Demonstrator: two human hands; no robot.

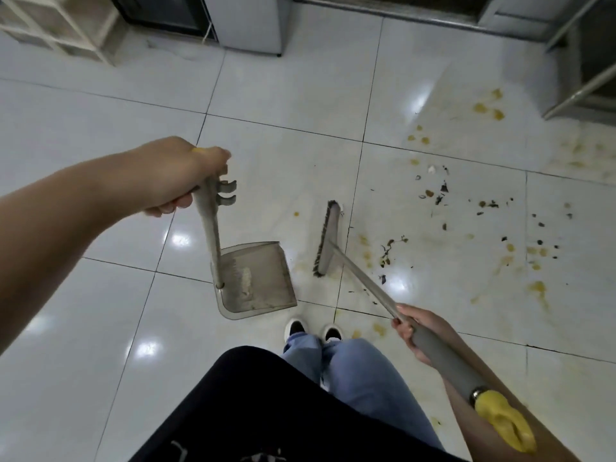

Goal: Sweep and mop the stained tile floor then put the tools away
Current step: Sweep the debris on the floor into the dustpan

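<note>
Tile floor [100, 135]: left half and the near foreground are bare glossy tiles, wide room there. Far edge is boxed in by a white shelf frame [56, 25] at far left, a white cabinet [246, 21] at centre and a metal rack [586, 78] at far right. Yellow stains [488, 110] and dark crumbs [440, 191] spread over the right half, from in front of the rack to beside the shoes [313, 328]; too many spots to count. Tools: one dustpan [256, 278], one broom [328, 238]. Dustpan lies just left of the broom head, not touching it, mouth facing right, pale residue inside; whether it rests on the tiles or hangs just above them is unclear. Broom head is down at a tile joint with the debris on its right. Left hand [180, 175] reaches forward, arm nearly straight, fingers wrapped round the top of the dustpan's upright handle. Right hand [416, 331] is low by the right knee, gripping the broom's grey handle partway along; yellow end cap [503, 421] sits behind it by the forearm.
</note>
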